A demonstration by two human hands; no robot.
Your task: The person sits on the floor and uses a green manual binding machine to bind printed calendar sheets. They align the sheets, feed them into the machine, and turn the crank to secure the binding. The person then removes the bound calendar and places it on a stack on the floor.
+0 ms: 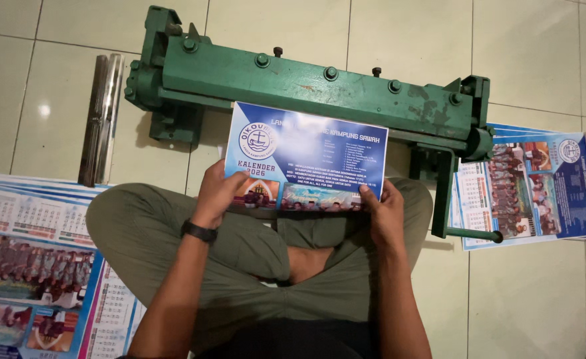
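We pinched the blue calendar sheet (306, 159) at its lower corners, left hand (218, 193) and right hand (382, 213). It looked light, glossy and floppy, resting at frame centre against the green press (306, 83).

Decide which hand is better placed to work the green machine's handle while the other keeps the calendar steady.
Probably the right hand: the handle hangs just beside it, while the left hand grips the calendar's far corner.

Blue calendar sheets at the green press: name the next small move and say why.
Probably slide the blue calendar sheets further under the green press bar. Both hands, left hand and right hand, grip the near edge, and the far edge only just meets the bar.
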